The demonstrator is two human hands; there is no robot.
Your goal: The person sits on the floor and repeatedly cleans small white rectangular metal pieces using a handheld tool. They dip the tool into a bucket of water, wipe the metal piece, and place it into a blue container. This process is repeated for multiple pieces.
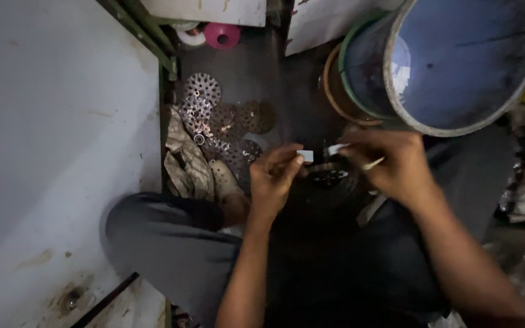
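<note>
My left hand (274,178) pinches a small white piece (305,156) between thumb and fingers. My right hand (390,164) holds another small white piece (336,149) at its fingertips, close to the first, and a thin pale stick (373,163) runs across its fingers. Below both hands a dark round perforated disc (328,177) lies over my lap. I sit on the floor with my knees bent, in dark trousers.
Several perforated metal discs (214,115) lie on the dark floor ahead, beside a crumpled cloth (189,161). Stacked blue buckets (457,61) stand at the upper right. A grey panel (62,152) fills the left. A pink cap (222,35) and a white tape roll (189,36) lie beyond.
</note>
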